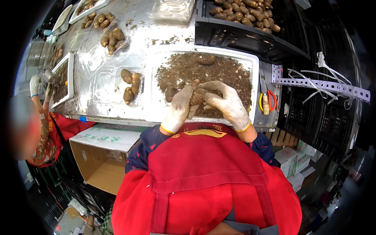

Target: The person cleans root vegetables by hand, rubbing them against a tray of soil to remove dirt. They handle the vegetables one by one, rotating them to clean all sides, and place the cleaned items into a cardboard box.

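Note:
My gloved left hand and my gloved right hand close round a brown taro from both sides. They hold it above a white tray strewn with dark peelings and dirt. Whether a small tool sits in my right fingers is hidden. One loose taro lies at the tray's far side, and another rests just left of my left hand. Left of the tray, a clear plastic box holds several taros at its right end.
Right of the tray lie a knife and scissors with red and yellow handles. A black crate of taros stands beyond. More clear boxes are at the back. On the left, another person's gloved hand is beside another white tray.

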`<action>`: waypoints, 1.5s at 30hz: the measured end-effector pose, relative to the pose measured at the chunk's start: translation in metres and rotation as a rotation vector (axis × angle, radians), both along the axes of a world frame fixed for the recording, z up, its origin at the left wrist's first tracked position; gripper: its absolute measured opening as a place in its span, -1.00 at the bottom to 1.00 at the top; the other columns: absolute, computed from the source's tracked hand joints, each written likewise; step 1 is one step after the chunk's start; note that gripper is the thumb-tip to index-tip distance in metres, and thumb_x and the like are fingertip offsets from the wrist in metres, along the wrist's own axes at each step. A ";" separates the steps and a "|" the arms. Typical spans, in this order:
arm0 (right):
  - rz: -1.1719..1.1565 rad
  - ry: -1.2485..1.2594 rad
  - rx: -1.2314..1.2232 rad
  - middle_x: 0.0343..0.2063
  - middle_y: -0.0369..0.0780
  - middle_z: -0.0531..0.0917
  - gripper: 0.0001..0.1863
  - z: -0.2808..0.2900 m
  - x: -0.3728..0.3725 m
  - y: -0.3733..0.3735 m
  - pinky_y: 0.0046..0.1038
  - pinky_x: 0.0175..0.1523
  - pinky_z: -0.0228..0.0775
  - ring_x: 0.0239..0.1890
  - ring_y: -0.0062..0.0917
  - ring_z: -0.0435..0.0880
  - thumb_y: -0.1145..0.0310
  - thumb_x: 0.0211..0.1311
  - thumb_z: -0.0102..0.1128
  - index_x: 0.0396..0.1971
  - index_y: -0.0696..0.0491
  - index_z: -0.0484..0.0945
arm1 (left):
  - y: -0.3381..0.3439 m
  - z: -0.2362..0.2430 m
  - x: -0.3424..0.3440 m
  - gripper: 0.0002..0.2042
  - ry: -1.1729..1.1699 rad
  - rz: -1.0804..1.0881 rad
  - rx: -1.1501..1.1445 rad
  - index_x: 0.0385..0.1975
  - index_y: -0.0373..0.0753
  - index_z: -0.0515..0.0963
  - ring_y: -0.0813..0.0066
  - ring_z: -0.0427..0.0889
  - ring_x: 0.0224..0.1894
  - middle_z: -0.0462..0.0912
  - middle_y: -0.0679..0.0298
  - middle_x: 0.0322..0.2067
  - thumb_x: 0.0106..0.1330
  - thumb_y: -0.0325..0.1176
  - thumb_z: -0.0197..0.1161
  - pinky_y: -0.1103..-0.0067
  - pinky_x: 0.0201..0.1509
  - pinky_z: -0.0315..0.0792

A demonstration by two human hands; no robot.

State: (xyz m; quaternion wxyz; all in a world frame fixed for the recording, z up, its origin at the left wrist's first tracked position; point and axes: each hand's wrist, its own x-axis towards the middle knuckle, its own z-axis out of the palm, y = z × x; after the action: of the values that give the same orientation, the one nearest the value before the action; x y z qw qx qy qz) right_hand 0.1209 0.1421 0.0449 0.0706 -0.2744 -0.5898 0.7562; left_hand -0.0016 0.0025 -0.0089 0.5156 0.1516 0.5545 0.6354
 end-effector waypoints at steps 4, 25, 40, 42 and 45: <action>0.002 0.008 -0.148 -0.12 -0.15 0.67 -0.68 -0.007 0.004 0.000 -0.56 -0.11 0.60 -0.25 -0.58 0.70 0.46 0.32 0.16 0.03 0.26 0.54 | 0.005 0.010 0.009 -0.46 -0.063 0.100 -0.018 -0.15 -0.21 0.56 0.68 0.06 -0.80 0.24 0.48 -0.75 0.55 0.16 -0.20 0.63 -0.72 -0.07; 0.029 0.055 -0.294 -0.14 -0.17 0.66 -0.60 0.001 0.012 -0.002 -0.50 -0.08 0.61 -0.13 -0.55 0.67 0.42 0.25 0.26 0.06 0.25 0.53 | 0.000 0.020 0.001 -0.41 -0.527 -0.020 -0.073 -0.25 -0.30 0.58 0.62 0.15 -0.79 0.49 0.36 -0.63 0.51 0.17 -0.16 0.62 -0.73 0.00; 0.167 -0.036 0.113 -0.06 -0.18 0.65 -0.56 0.013 -0.001 -0.004 -0.52 0.07 0.51 -0.08 -0.57 0.64 0.42 0.24 0.24 0.12 0.19 0.54 | -0.006 0.003 0.002 -0.50 -0.814 -0.041 -0.018 -0.38 -0.07 0.49 0.63 0.10 -0.82 0.19 0.49 -0.78 0.49 0.23 -0.13 0.67 -0.77 -0.08; 0.152 -0.056 -0.028 -0.08 -0.18 0.66 -0.57 0.015 -0.001 -0.003 -0.53 0.05 0.51 -0.08 -0.59 0.64 0.41 0.25 0.22 0.11 0.20 0.55 | -0.007 -0.005 0.002 -0.49 -0.810 -0.025 -0.018 -0.36 -0.08 0.51 0.64 0.09 -0.82 0.21 0.48 -0.76 0.50 0.23 -0.14 0.66 -0.77 -0.07; 0.133 -0.080 -0.112 -0.11 -0.18 0.66 -0.58 0.015 0.001 -0.001 -0.54 0.02 0.52 -0.09 -0.59 0.64 0.40 0.26 0.20 0.10 0.24 0.54 | -0.003 0.002 0.002 -0.48 -0.650 -0.032 -0.035 -0.28 -0.13 0.54 0.66 0.09 -0.82 0.30 0.43 -0.69 0.50 0.22 -0.14 0.67 -0.77 -0.02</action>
State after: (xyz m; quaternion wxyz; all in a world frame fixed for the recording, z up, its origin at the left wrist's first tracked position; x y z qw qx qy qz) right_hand 0.1217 0.1413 0.0594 -0.0186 -0.2681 -0.5657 0.7796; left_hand 0.0008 -0.0003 -0.0073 0.6780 -0.0592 0.3692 0.6329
